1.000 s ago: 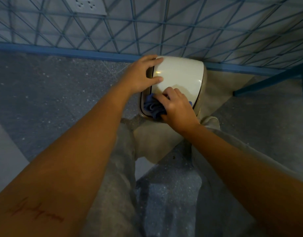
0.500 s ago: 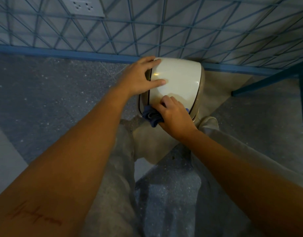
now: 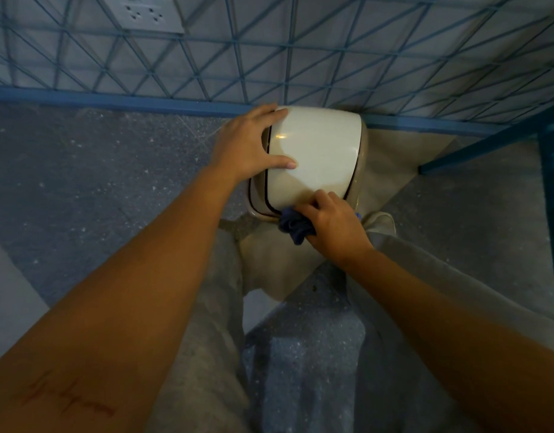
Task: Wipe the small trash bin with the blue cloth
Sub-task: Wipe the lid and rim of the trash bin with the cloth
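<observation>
Head view, looking straight down. Small trash bin (image 3: 316,157) upright at the far edge of the floor (image 3: 97,189), back against the blue skirting, cream lid facing up. Long axis vertical, toward the camera; lid footprint near square, rounded far corners.

Left hand (image 3: 247,145) spread flat over the lid's left edge, thumb and fingers straight, bracing, gripping nothing. Right hand (image 3: 335,223) curled tight round the bunched blue cloth (image 3: 293,226), pressing it on the bin's near rim.

Around: tiled wall with blue wire grid (image 3: 269,57), white socket (image 3: 144,14) at top left, blue frame bar (image 3: 475,145) slanting down to the floor right of the bin, grey trouser legs (image 3: 213,307) below.

Bin body hidden under the lid; most of the cloth hidden by the right hand. Pale patch under the bin hard to make out.
</observation>
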Demonstrator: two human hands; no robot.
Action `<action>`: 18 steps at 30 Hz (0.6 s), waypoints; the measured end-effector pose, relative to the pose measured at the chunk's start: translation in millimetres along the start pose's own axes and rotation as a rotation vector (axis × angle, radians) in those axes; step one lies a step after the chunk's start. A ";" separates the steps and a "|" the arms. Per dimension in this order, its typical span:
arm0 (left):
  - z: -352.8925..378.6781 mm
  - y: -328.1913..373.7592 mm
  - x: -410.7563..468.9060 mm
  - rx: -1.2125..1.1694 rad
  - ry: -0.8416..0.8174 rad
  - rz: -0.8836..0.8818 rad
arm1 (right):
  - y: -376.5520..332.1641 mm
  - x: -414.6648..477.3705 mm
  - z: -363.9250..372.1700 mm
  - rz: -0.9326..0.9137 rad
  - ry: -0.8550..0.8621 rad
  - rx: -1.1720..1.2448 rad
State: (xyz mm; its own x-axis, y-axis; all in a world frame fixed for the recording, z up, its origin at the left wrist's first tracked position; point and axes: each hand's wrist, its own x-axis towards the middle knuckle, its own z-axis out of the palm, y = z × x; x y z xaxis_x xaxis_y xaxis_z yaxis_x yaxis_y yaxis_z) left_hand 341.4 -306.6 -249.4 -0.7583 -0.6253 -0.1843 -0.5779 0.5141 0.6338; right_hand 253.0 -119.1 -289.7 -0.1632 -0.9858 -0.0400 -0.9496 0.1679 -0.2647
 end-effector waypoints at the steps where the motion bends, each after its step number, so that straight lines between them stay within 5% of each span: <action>1: 0.2 -0.5 0.3 -0.001 0.001 0.000 | 0.7 -0.8 -0.1 0.013 -0.007 0.011; 6: -0.3 -1.3 1.8 -0.002 -0.011 -0.003 | 3.6 0.6 -14.1 0.086 0.139 0.077; 12: -0.2 -0.6 0.3 0.017 -0.012 -0.001 | 11.5 -12.2 -4.3 0.125 0.027 0.017; 18: 0.1 -1.5 1.0 0.013 -0.010 -0.005 | 14.9 -14.2 -20.6 0.199 0.179 0.084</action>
State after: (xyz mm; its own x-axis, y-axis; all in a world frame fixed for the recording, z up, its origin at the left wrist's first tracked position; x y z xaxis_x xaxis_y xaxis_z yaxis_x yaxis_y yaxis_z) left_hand 341.4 -307.9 -250.6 -0.7582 -0.6222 -0.1949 -0.5856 0.5184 0.6231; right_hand 235.6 -102.5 -273.3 -0.3960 -0.9156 0.0697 -0.8698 0.3497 -0.3480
